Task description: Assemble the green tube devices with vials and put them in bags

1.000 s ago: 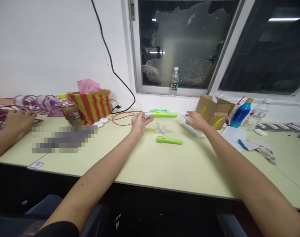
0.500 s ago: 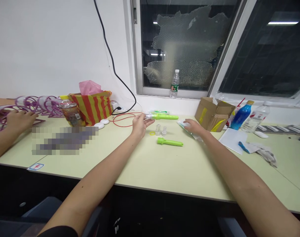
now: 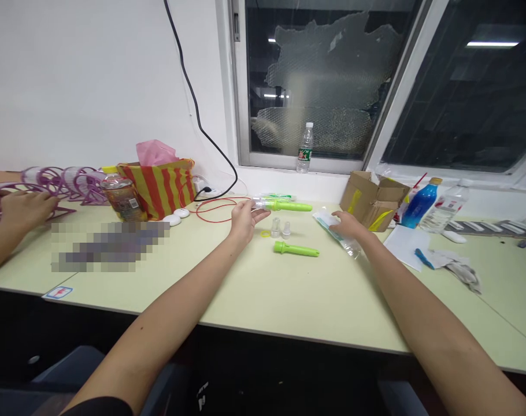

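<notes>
My left hand [image 3: 244, 222] is closed in a pinch on the clear end of a bright green plastic tube [image 3: 291, 206], held level above the table and pointing right. My right hand [image 3: 348, 224] has its fingers on a clear plastic packet [image 3: 322, 216], which lies slanted on the tabletop; the contact under the fingers is partly hidden. Between my hands, a second green tube [image 3: 296, 249] lies on its side. Just behind it stand two small clear plastic pieces [image 3: 275, 227], with a yellow ring [image 3: 265, 234] to their left.
An opened cardboard box [image 3: 362, 202], drink bottles [image 3: 420, 202] and a glove [image 3: 456, 268] are on the right. A striped bag [image 3: 167, 188], a bottle of brown drink [image 3: 123, 197] and red wire [image 3: 202, 211] are on the left. Another person's hand [image 3: 26, 208] touches purple reels [image 3: 11, 193].
My right hand has shifted a little to the right, and more of the packet shows, turned slightly toward me. My left hand keeps its hold on the green tube.
</notes>
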Available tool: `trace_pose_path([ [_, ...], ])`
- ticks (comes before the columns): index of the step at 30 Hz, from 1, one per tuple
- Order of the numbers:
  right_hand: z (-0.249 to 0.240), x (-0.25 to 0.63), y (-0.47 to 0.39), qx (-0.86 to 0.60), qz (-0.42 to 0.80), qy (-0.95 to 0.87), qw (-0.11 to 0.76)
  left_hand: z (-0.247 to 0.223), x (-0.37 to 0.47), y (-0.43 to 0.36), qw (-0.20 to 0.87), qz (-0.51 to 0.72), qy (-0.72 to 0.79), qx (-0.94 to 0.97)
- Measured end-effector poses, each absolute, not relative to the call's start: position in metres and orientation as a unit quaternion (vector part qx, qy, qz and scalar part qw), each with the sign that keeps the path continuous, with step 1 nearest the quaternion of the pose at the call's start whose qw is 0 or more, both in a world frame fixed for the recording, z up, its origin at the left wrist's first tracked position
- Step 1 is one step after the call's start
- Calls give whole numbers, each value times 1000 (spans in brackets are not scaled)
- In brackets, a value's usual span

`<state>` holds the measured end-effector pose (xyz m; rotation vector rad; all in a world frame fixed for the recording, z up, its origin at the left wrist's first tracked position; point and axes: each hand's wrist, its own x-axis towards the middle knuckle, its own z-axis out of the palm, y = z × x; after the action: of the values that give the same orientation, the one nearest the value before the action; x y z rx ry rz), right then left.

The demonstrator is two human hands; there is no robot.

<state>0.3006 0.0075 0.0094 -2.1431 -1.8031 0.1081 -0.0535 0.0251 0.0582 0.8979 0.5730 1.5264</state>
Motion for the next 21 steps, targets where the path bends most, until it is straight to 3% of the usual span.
trace_pose_path([
  [11, 8, 302, -1, -765, 25, -617, 183, 56, -51, 23, 599, 648, 258, 394],
  [18, 33, 286, -12, -774, -38, -609, 172, 56, -52, 24, 596, 653, 254, 393],
  [21, 42, 277, -19, -800, -17, -590, 110, 54, -52, 26, 597, 651, 251, 396],
])
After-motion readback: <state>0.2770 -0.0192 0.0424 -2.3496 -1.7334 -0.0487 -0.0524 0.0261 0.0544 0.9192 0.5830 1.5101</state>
